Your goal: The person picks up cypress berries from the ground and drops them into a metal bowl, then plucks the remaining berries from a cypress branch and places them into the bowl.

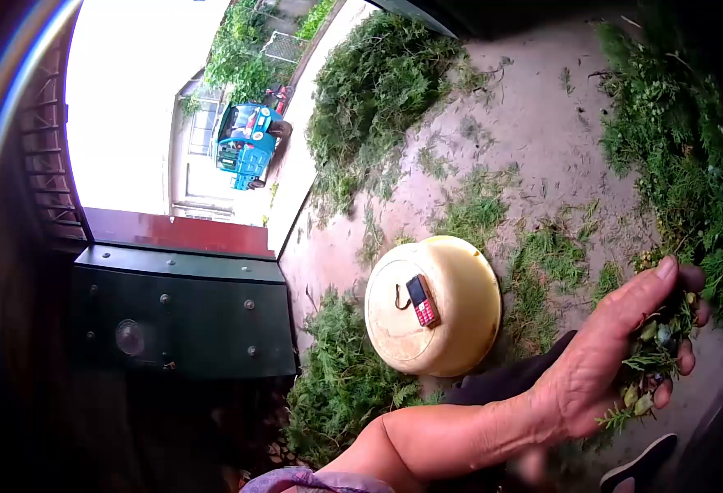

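My left hand (599, 361) reaches in from the bottom edge toward the right side. Its fingers are curled around a small bunch of green sprigs with pale green, bluish cones (644, 394), held between the thumb and the fingertips. My right hand is not visible. Left of the hand stands an upturned cream-coloured basin (468, 308), with a red and black phone (421, 301) and its dark strap on top. Loose green sprigs (550, 255) lie on the floor between basin and hand. A larger leafy pile (673, 140) is above the hand at the right.
More green branches are heaped at the top centre (378, 90) and beside the basin (341, 378). A dark green studded panel (185, 312) stands at the left. Outside is a blue vehicle (250, 148). A dark shoe (640, 464) shows at the lower right.
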Tool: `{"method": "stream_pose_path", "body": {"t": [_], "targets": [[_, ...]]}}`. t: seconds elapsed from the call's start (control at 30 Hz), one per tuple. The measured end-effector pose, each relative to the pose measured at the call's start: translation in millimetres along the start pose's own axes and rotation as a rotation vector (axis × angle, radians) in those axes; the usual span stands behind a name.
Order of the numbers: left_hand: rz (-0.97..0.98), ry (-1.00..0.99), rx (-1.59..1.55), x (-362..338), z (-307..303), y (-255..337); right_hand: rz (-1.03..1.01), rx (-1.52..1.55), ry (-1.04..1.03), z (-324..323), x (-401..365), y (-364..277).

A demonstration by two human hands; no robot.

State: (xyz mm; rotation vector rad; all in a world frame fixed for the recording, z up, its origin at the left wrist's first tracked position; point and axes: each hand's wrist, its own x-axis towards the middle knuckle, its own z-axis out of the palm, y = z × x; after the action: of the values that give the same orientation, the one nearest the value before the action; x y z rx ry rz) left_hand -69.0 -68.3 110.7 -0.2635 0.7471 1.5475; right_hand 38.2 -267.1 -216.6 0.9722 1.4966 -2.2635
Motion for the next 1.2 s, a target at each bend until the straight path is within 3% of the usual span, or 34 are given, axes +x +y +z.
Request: {"method": "stream_pose_path", "body": {"t": [0.27, 0.47, 0.63, 0.7, 0.8, 0.87, 0.93, 1.0, 1.17, 1.2], "targets": [[0.074, -0.111, -0.033, 0, -5, -13, -0.083, -0.038, 0.094, -113, 7, -63], [0.112, -0.134, -0.105, 2, -6, -24, 0.052, -0.159, -0.094, -129, -72, -22], [0.14, -0.155, -0.16, 1, -6, -31, 0.146, -0.025, -0.05, -152, -123, -6], [0.149, -0.169, -0.182, 4, -11, -34, 0.048, -0.028, -0.018, -163, -129, -6], [0.165, -0.179, -0.201, 0, -12, -33, -0.656, -0.719, 0.08, -157, -175, -117], [0.18, -0.189, -0.243, 0, -13, -36, -0.021, 0.16, 0.447, -148, -186, -155], [0.19, -0.196, -0.3, 6, -13, -42, -0.183, 0.405, 0.448, -146, -195, -184], [0.192, -0.186, -0.308, 9, -7, -51, -0.4, 0.229, 0.505, -150, -201, -207], [0.151, -0.199, -0.391, 13, 7, -71, -0.496, 0.858, 0.305, -188, -197, -220], [0.141, -0.202, -0.413, 13, 11, -72, -0.603, 0.785, -0.013, -210, -200, -212]]}}
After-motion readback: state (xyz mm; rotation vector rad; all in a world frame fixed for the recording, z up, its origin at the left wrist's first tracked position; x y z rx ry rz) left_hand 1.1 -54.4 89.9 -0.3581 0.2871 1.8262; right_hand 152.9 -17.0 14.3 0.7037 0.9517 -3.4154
